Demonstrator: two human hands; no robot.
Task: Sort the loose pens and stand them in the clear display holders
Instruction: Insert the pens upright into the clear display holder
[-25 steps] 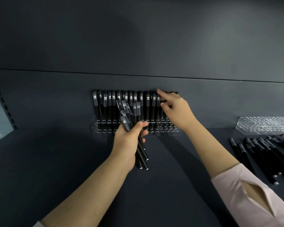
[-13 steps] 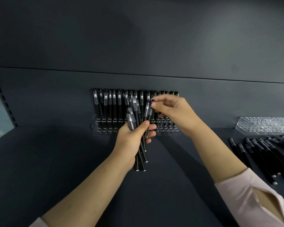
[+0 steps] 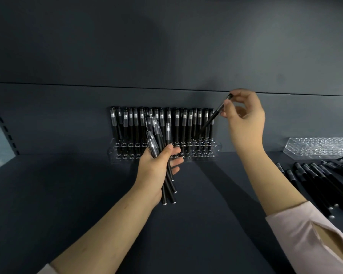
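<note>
left hand (image 3: 156, 165) grips bundle of pens (image 3: 160, 155); right hand (image 3: 244, 115) pinches single pen (image 3: 212, 117), tilted over right end of clear holder (image 3: 162, 153); loose pens (image 3: 325, 180) far right.

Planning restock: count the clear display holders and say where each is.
2. Centre holder stands against the back panel, holding pens; right holder is cut by the frame, so more may be hidden.

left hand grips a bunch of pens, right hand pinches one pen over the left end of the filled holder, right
Not quite. The right hand pinches the single pen over the right end of the filled holder, not the left end, as the head view shows. The rest holds: the left hand grips a bunch of pens.
</note>
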